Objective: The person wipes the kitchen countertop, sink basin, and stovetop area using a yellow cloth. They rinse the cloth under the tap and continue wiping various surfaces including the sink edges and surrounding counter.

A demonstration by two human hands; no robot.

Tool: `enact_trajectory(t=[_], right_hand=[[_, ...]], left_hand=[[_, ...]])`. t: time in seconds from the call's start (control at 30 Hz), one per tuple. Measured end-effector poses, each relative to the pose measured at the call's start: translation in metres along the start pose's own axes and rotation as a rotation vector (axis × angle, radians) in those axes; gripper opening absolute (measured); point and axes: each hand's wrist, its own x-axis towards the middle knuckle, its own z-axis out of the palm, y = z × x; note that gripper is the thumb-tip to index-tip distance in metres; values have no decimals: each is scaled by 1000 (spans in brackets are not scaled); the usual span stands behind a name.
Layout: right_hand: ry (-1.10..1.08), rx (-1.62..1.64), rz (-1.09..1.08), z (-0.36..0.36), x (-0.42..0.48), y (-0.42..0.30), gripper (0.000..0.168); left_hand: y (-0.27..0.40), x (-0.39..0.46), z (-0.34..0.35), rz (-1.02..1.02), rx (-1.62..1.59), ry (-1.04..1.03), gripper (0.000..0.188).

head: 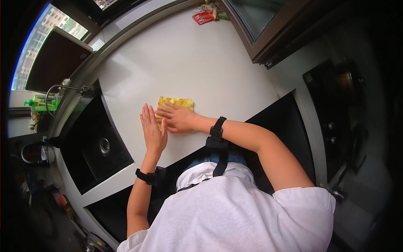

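A yellow cloth (pixel 181 102) lies on the white countertop (pixel 189 63) in front of me. My right hand (pixel 178 118) rests flat over it, palm down with fingers spread, and covers much of its lower part. Close to the cloth's left edge is my left hand (pixel 152 130), its fingers extended side by side and its thumb apart. The left hand holds nothing; its fingertips point away from me. The two hands overlap in the view near the left thumb, and I cannot tell whether they touch.
To the left is a black sink (pixel 91 145) with a metal faucet (pixel 67 86). A green soap pump bottle (pixel 44 103) and a dark cutting board (pixel 59 61) stand behind it. A red packet (pixel 203 17) lies at the far edge. An open window frame (pixel 256 52) juts over the counter, with a cooktop (pixel 327 113) at right.
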Motion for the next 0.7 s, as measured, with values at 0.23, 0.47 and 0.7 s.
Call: enact_trajectory(t=[0.23, 0.47, 0.7], right_hand=[[154, -125, 839, -103, -170, 157, 52], [157, -474, 887, -115, -261, 177, 53], [91, -393, 706, -104, -239, 119, 61]], left_hand=[[32, 11, 16, 44, 10, -29, 60], [42, 18, 25, 38, -10, -38, 59], [16, 2, 20, -3, 2, -23, 59]])
